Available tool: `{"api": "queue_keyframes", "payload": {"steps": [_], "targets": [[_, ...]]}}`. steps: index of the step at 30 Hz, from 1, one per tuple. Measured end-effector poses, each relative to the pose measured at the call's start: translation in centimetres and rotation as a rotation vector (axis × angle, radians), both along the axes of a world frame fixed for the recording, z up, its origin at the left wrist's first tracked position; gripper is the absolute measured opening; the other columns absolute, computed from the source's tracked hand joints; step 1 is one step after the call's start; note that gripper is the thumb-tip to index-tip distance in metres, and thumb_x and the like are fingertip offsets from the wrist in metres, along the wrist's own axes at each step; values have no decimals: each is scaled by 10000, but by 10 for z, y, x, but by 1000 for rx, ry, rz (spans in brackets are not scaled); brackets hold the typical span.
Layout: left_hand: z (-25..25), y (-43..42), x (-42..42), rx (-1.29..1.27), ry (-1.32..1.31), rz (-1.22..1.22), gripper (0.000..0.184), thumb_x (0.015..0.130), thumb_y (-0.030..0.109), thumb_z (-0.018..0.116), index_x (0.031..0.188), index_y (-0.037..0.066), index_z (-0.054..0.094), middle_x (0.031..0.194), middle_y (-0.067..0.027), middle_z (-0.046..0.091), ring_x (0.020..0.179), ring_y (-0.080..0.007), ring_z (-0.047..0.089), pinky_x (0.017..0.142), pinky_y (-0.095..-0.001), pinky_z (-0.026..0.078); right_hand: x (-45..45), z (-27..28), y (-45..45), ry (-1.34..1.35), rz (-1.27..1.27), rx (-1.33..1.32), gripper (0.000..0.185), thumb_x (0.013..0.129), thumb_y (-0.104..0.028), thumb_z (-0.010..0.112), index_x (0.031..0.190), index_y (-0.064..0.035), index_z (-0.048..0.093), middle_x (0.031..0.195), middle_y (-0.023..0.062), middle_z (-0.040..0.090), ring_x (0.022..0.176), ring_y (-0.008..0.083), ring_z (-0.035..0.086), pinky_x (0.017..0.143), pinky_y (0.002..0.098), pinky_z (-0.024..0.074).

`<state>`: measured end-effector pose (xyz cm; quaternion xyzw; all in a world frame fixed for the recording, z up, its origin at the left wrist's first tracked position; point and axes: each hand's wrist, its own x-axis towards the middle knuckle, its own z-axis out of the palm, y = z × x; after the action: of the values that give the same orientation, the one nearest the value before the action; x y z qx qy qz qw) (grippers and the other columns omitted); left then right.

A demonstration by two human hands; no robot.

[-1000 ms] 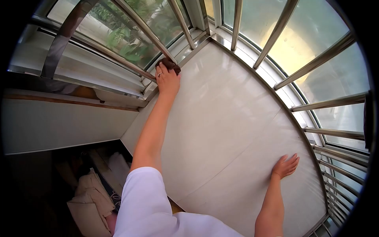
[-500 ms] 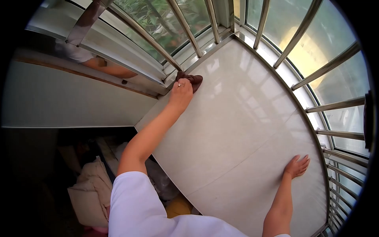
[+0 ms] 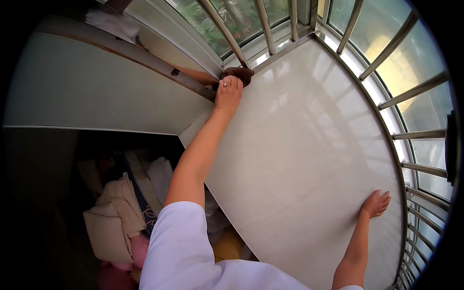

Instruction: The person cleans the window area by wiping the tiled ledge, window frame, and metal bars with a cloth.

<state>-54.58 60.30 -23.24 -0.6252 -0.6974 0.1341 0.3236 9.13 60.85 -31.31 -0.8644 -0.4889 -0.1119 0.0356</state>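
My left hand (image 3: 229, 94), with a ring on one finger, is closed on a dark brown cloth (image 3: 240, 76). It presses the bunched cloth into the far left corner of a pale, glossy slab (image 3: 290, 145), at the foot of the metal bars. Part of the cloth is hidden behind my fingers. Far to the right, my right hand (image 3: 376, 204) lies flat on the slab with its fingers stretched out, close to the curved right edge. Nothing is in it.
Shiny metal bars (image 3: 396, 38) rise along the slab's far and right edges, with window glass behind them. A grey panel (image 3: 106, 87) stands at left. Below it, a dark opening holds folded beige cloth (image 3: 113, 217) and a pink item (image 3: 140, 249).
My left hand has pushed the brown cloth a little further into the corner by the window frame. The whole view has shifted, while my right hand stays flat on the slab.
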Motion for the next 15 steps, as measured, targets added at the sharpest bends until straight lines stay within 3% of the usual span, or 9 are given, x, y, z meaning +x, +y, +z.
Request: {"api": "queue_keyframes", "payload": {"steps": [3, 5, 8, 10, 15], "targets": [[13, -24, 12, -7, 1, -196, 305, 802, 151, 547, 1093, 62, 575, 976, -91, 542, 932, -226, 525, 828, -339, 430, 1, -2, -4, -21, -34, -7, 552, 958, -480, 397, 1433, -202, 369, 1497, 64, 325, 1379, 242, 299, 1105, 471, 235], [29, -58, 34, -316, -274, -181, 345, 789, 132, 567, 1126, 57, 579, 981, -89, 545, 936, -227, 538, 780, -313, 468, 1, -3, -2, -2, -4, 22, 557, 957, -484, 393, 1436, -200, 367, 1500, 67, 322, 1385, 243, 291, 1104, 470, 236], [34, -100, 54, -317, -333, -170, 406, 766, 89, 593, 1171, 56, 570, 1029, -103, 547, 946, -240, 554, 717, -313, 511, 12, -13, -3, 17, 30, 55, 579, 951, -522, 376, 1443, -217, 359, 1510, 54, 315, 1396, 248, 271, 1114, 484, 204], [43, -114, 51, -128, -356, -124, 394, 761, 57, 616, 1151, 39, 567, 966, -102, 517, 905, -248, 556, 630, -322, 524, 12, -15, -1, 11, 16, 40, 578, 952, -520, 375, 1444, -218, 358, 1511, 55, 312, 1397, 248, 267, 1114, 489, 202], [47, -91, 25, 65, -271, -17, 433, 784, 50, 608, 1212, 53, 543, 1069, -134, 494, 885, -289, 559, 643, -370, 542, 8, -11, -1, -2, 3, 38, 571, 954, -516, 371, 1443, -221, 359, 1513, 58, 309, 1398, 250, 263, 1113, 496, 201]]}}
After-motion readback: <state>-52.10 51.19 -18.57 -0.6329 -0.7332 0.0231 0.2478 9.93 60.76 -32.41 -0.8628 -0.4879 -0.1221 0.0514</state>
